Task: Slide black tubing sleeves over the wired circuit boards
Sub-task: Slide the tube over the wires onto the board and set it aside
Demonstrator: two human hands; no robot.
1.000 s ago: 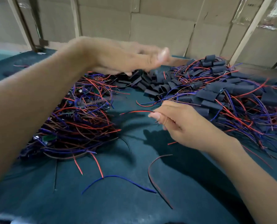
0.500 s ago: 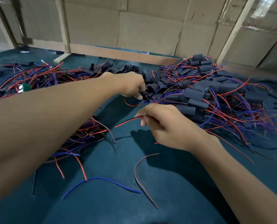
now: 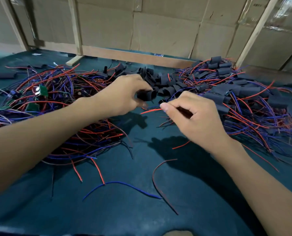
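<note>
While gripped in the left hand (image 3: 124, 94), sleeve (image 3: 146, 95) sits just left of the right hand (image 3: 193, 116), its open mouth turned toward it, thumb and fingers curled round the black tube. Right hand: fingers curled, pinching a bundle of wires (image 3: 150, 110), red and blue ends poking out leftward toward the sleeve; board itself hidden inside the fist, so cannot tell how it lies. Relative to the right hand: loose sleeve heap (image 3: 165, 80) just behind, pile of sleeved boards (image 3: 244, 97) to the right and touching the knuckles' far side, unsleeved pile (image 3: 44, 97) well to the left with green boards showing, stray wires on the mat (image 3: 141, 218) in front. Handling, as a judgement: sleeve very light, soft, thin-walled, flattens under a firm squeeze, so best held lightly at the sides near the mouth to keep it round. Wires limp and springy, prone to splaying or snagging on the rim, so best pinched close to their tips and fed in together. Board light, stiff, with sharp solder points likely to catch the tube's inside; better pulled through by the wires than pushed. Nothing here heavy or slippery; the solder joints look the fragile part.
</note>
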